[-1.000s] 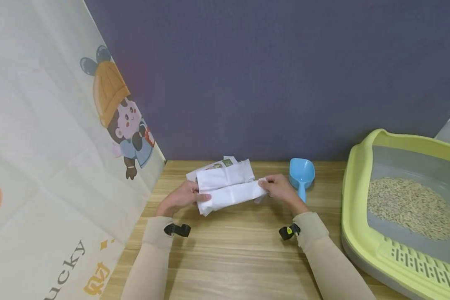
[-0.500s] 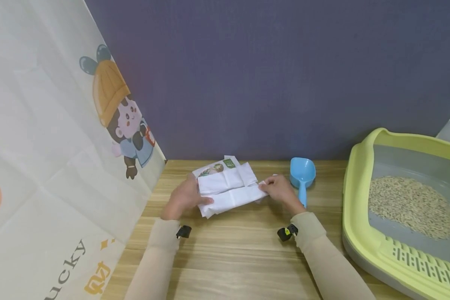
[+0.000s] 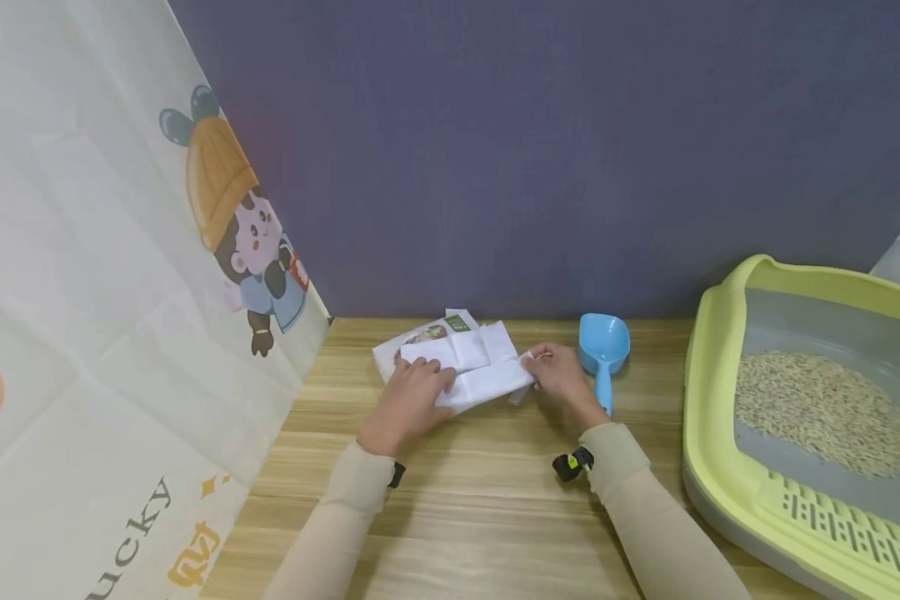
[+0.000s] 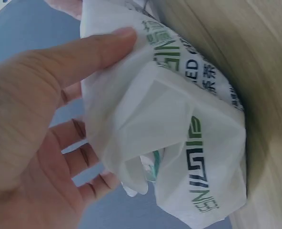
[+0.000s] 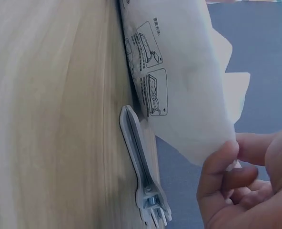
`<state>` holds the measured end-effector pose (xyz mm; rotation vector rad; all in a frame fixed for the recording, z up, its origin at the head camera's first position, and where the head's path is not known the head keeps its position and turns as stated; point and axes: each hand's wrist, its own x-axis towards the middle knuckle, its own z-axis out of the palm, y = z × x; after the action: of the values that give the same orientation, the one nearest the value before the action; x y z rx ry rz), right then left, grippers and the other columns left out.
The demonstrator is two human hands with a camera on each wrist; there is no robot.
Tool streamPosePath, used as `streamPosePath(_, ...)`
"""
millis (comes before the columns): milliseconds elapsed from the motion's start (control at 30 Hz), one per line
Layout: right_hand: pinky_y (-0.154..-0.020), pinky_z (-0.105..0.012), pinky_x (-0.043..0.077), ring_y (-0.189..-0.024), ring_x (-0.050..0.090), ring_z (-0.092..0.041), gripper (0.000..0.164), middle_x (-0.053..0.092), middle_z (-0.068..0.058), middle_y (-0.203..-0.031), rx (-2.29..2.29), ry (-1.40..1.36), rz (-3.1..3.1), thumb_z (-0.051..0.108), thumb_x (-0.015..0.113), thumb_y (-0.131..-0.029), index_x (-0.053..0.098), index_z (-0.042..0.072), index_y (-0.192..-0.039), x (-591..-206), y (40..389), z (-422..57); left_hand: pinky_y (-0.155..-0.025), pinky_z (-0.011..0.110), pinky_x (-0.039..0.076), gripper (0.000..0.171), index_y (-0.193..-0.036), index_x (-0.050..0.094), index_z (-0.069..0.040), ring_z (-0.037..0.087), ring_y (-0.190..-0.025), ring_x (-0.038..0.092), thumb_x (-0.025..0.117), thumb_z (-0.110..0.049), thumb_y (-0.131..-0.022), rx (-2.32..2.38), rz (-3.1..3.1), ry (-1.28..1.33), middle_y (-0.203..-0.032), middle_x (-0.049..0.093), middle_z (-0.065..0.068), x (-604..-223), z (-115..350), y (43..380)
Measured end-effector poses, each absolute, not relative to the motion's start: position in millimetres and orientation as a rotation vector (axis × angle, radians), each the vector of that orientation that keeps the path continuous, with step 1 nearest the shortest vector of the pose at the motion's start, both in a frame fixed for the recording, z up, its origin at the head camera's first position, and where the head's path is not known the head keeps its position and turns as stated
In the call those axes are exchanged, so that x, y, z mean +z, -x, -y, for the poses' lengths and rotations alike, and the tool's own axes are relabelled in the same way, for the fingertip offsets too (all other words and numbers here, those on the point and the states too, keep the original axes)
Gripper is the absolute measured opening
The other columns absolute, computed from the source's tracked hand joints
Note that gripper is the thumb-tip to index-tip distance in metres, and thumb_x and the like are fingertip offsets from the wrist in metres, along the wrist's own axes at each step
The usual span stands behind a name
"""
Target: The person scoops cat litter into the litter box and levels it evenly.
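Note:
A white printed bag (image 3: 491, 379) lies on the wooden table with its top folded over in a pale strip. Near the middle of that strip my left hand (image 3: 411, 398) grips the fold, its fingers on top and its thumb at the front edge. Green and black lettering shows on the bag (image 4: 198, 167) in the left wrist view, below a loosely gathered corner. My right hand (image 3: 558, 375) pinches the right end of the fold between thumb and fingertips. A pale plastic sealing clip (image 5: 143, 157) lies on the table just beside the bag's right end.
A blue scoop (image 3: 603, 346) lies behind the right hand, its handle toward me. At the right stands a yellow-rimmed grey litter box (image 3: 708, 400) holding pellets (image 3: 821, 412). A dark wall (image 3: 555, 150) rises behind the table, and a printed white sheet (image 3: 82, 250) hangs at the left.
My left hand has moved right along the fold, from its left end toward the middle, and the fingers now lie over the top. The right hand stays at its end.

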<state>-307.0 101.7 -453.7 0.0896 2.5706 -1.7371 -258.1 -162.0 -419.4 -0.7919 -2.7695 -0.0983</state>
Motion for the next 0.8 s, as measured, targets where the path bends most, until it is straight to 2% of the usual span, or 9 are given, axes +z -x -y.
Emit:
streamPosePath(133, -0.062, -0.028, 0.051, -0.07, 0.059, -0.018, 0.024, 0.062, -0.006, -0.088, -1.843, -0.091, -2.505, 0.016, 0.057, -0.103, 0.06, -0.001, -0.118, -450, 306, -102, -0.069, 0.04, 0.047, 0.03, -0.085, 0.061, -0.016, 0.023, -0.076, 0.06, 0.087, -0.029, -0.077, -0.107, 2.718, 0.819, -0.082, 0.065, 0.0, -422, 162, 262)
streamPosePath(233, -0.066, -0.03, 0.053, -0.074, 0.06, -0.019, 0.026, 0.062, -0.013, -0.098, -1.823, -0.113, -2.578, 0.014, 0.048, -0.106, 0.059, -0.003, -0.121, -446, 303, -104, -0.065, 0.04, 0.049, 0.028, -0.083, 0.06, -0.015, 0.023, -0.073, 0.06, 0.086, -0.026, -0.079, -0.141, 2.713, 0.813, -0.08, 0.064, -0.001, -424, 164, 263)
streamPosePath(333, -0.074, -0.036, 0.054, -0.087, 0.064, -0.027, 0.029, 0.064, -0.021, -0.109, -1.648, -0.114, -2.75, 0.014, 0.044, -0.105, 0.059, -0.004, -0.123, -443, 302, -109, -0.063, 0.04, 0.051, 0.026, -0.082, 0.059, -0.015, 0.023, -0.073, 0.062, 0.085, -0.023, -0.08, -0.178, 2.713, 0.791, -0.079, 0.063, -0.001, -424, 165, 263)
streamPosePath(500, -0.092, -0.052, 0.053, -0.11, 0.065, -0.042, 0.037, 0.067, -0.028, -0.123, -1.092, 0.03, -2.987, 0.016, 0.05, -0.101, 0.06, -0.007, -0.128, -446, 303, -114, -0.061, 0.039, 0.051, 0.023, -0.081, 0.06, -0.016, 0.023, -0.074, 0.065, 0.082, -0.021, -0.083, -0.207, 2.705, 0.752, -0.079, 0.064, -0.001, -425, 167, 265)
streamPosePath(633, -0.089, -0.055, 0.053, -0.104, 0.066, -0.041, 0.04, 0.067, -0.028, -0.123, -0.859, 0.098, -2.979, 0.02, 0.055, -0.101, 0.06, -0.006, -0.13, -452, 302, -114, -0.059, 0.037, 0.05, 0.022, -0.08, 0.06, -0.018, 0.022, -0.071, 0.064, 0.081, -0.02, -0.085, -0.218, 2.69, 0.731, -0.078, 0.065, -0.001, -427, 168, 267)
streamPosePath(800, -0.083, -0.055, 0.052, -0.098, 0.067, -0.039, 0.03, 0.07, -0.024, -0.113, -0.803, 0.11, -3.02, 0.021, 0.063, -0.097, 0.065, 0.001, -0.118, -459, 301, -112, -0.057, 0.038, 0.048, 0.024, -0.076, 0.057, -0.018, 0.023, -0.067, 0.062, 0.08, -0.018, -0.084, -0.218, 2.656, 0.705, -0.076, 0.064, -0.001, -429, 169, 269)
